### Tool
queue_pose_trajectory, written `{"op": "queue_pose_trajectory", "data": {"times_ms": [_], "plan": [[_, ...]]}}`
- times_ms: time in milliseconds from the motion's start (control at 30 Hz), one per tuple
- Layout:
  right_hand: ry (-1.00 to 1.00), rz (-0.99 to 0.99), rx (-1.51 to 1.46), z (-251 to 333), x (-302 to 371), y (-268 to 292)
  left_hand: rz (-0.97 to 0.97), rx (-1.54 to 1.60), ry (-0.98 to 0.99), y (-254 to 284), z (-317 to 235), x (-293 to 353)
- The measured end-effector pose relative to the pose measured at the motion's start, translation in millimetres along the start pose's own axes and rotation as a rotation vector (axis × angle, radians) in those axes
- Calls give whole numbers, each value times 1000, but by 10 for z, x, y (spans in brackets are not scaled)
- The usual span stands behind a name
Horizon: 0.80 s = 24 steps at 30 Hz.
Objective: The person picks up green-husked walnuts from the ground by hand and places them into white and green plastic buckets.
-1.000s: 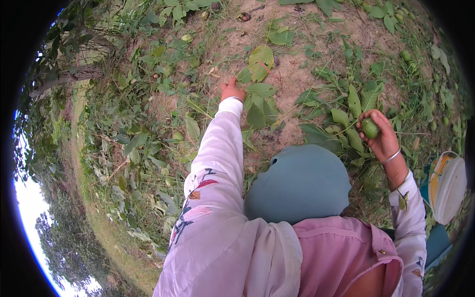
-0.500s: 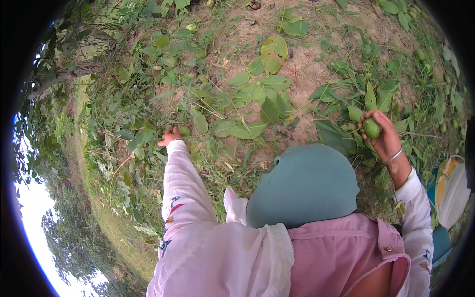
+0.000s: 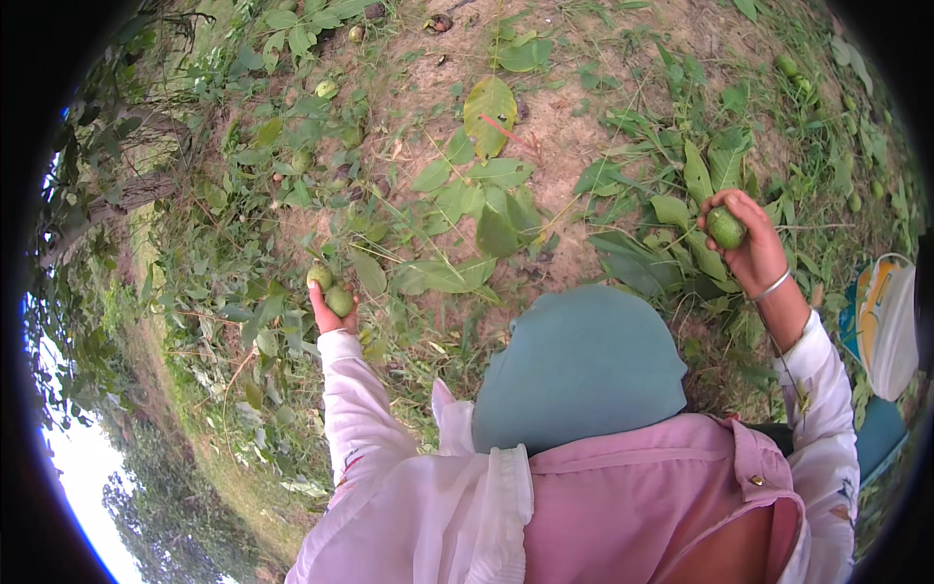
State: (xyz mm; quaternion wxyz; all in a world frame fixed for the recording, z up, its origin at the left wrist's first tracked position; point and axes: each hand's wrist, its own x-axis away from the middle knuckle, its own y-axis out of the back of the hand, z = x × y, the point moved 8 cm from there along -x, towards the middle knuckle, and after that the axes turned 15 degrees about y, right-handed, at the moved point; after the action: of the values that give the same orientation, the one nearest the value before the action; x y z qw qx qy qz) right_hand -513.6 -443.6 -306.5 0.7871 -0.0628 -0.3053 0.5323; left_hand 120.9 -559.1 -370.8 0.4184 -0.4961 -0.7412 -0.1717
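My left hand (image 3: 336, 315) is closed around two green walnuts (image 3: 339, 300) in their husks, just above leaves and grass on the left. They sit side by side in the palm, with the thumb beside them. On the right, my right hand (image 3: 749, 245) grips a single green walnut (image 3: 726, 228) with its fingers curled round it. A metal bangle (image 3: 774, 284) is on that wrist. Ahead of my left hand, more green walnuts lie among the leaves, one pale (image 3: 326, 89) and another half covered (image 3: 302, 161).
My bent knee in teal cloth (image 3: 584, 370) is between my arms. Fallen leafy twigs (image 3: 496, 200) lie over the bare soil. A white and yellow bag (image 3: 887, 316) stands at the far right, where several more green fruits lie in the grass. A tree trunk (image 3: 117, 200) is at the left.
My left hand, before reaching among the leaves beside a walnut, now holds two walnuts and has turned up. My right hand still holds its walnut. The view has shifted a little.
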Motion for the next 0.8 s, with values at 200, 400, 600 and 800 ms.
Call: {"op": "queue_pose_trajectory", "data": {"times_ms": [200, 400, 600, 800], "plan": [[-2, 121, -15, 65, 17, -299, 1126, 232, 88, -2270, -25, 1137], [62, 133, 6, 251, 23, -202, 999, 144, 46, -2462, 139, 1165], [55, 92, -3, 176, 3, -128, 119, -157, 14, -771, -147, 126], [45, 61, -10, 121, 14, -115, -176, -976, -110, -595, -285, -640]]}}
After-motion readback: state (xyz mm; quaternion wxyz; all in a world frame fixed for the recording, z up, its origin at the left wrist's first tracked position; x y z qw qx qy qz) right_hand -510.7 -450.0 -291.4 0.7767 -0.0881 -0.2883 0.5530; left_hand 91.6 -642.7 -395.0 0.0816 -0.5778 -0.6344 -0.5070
